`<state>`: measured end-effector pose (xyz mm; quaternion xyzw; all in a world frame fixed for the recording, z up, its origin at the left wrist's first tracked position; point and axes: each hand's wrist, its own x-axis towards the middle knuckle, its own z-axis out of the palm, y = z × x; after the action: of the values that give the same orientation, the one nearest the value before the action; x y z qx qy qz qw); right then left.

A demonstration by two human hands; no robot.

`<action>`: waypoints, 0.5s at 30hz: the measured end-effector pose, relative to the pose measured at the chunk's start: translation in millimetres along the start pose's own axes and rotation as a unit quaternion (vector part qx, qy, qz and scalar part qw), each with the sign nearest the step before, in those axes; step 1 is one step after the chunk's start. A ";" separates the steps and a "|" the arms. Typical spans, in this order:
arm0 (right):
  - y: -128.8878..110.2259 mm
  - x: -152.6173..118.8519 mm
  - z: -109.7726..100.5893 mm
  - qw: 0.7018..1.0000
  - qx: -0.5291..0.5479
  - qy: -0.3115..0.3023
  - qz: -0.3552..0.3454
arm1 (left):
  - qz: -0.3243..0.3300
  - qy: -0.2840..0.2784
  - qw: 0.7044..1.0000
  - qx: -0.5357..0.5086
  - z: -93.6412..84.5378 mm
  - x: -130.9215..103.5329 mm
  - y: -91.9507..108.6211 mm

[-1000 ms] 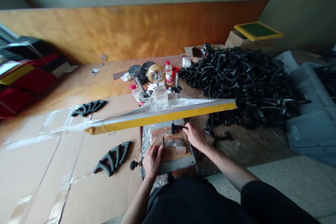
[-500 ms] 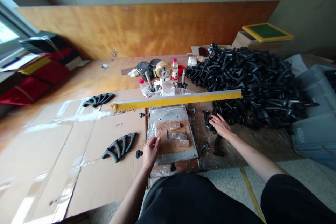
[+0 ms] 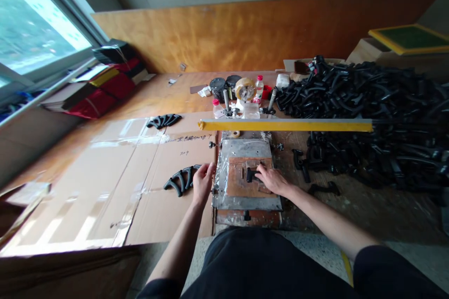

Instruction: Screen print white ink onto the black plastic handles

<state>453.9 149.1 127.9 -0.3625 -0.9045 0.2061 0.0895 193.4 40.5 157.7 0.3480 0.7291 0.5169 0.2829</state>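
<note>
My right hand [image 3: 272, 179] grips a black curved plastic handle [image 3: 250, 175], holding it at the small blocks on the wooden board [image 3: 235, 187]. That board sits on a grey metal plate [image 3: 247, 148]. My left hand [image 3: 203, 183] is at the plate's left edge, its fingers curled together; anything between them is hidden. Beside it, a fanned row of black handles [image 3: 180, 180] lies on the cardboard, partly behind the hand. Across the far side of the plate stretches a yellow-and-grey bar [image 3: 287, 125]. Two loose black handles [image 3: 300, 164] lie right of the plate.
A large heap of black handles [image 3: 358, 98] covers the right side. Another row of handles [image 3: 164, 121] rests on the cardboard [image 3: 147, 159]. Behind the bar stand a tape roll [image 3: 245, 89], dark tubs [image 3: 218, 88] and red-capped bottles [image 3: 259, 89]. Black knobs [image 3: 246, 215] stick out around the plate.
My right hand has moved left from the loose handles to the wooden board, carrying a black handle. My left hand stays by the plate's left edge. The view has swung left.
</note>
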 end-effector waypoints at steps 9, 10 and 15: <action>-20.7 32.0 8.1 0.989 -0.093 0.039 -0.106 | 0.167 0.018 0.970 -0.174 14.3 44.2 127.7; -22.5 31.3 12.1 0.987 -0.075 0.041 -0.136 | 0.172 0.014 0.967 -0.185 15.5 45.2 137.1; -15.0 11.2 28.5 0.966 0.040 -0.029 -0.252 | 0.143 -0.016 0.977 -0.156 16.2 30.4 142.6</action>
<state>427.7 138.3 109.0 -0.1125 -0.9600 0.2233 0.1263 218.4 105.6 286.7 0.4084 0.5777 0.6539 0.2681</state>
